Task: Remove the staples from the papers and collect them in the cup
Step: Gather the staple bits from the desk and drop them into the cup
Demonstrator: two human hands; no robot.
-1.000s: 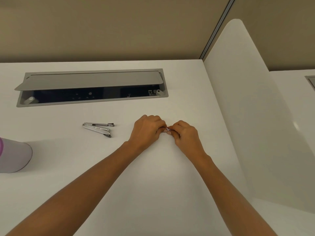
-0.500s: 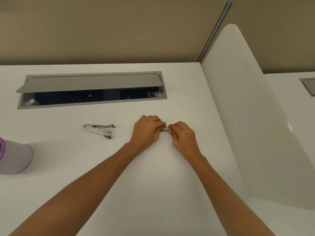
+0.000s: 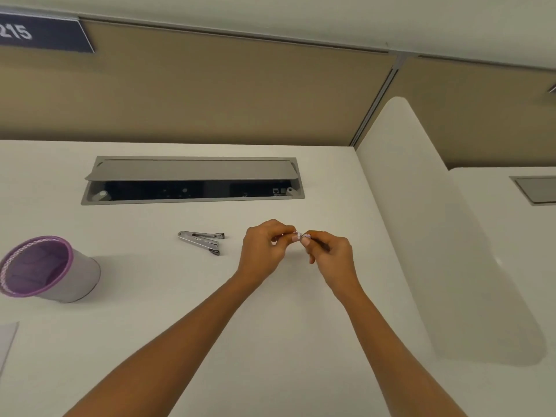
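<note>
A sheet's corner [image 3: 7, 338] lay at the near left edge of the desk [image 3: 285, 341], with the purple mesh cup [image 3: 82, 276] beyond it. Mid-desk, the left hand [image 3: 264, 251] and right hand [image 3: 331, 257] met, their fingers [image 3: 305, 240] pinching something too small to make out, presumably a freed staple. The staple remover [image 3: 201, 239] lay idle. The likely next move was to carry the staple left and drop it in the cup.

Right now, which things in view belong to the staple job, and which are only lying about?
Job: cup, staple remover, paper, left hand and right hand, pinching a tiny item, too small to name.
Lying about: cable box, divider, number sign.
</note>
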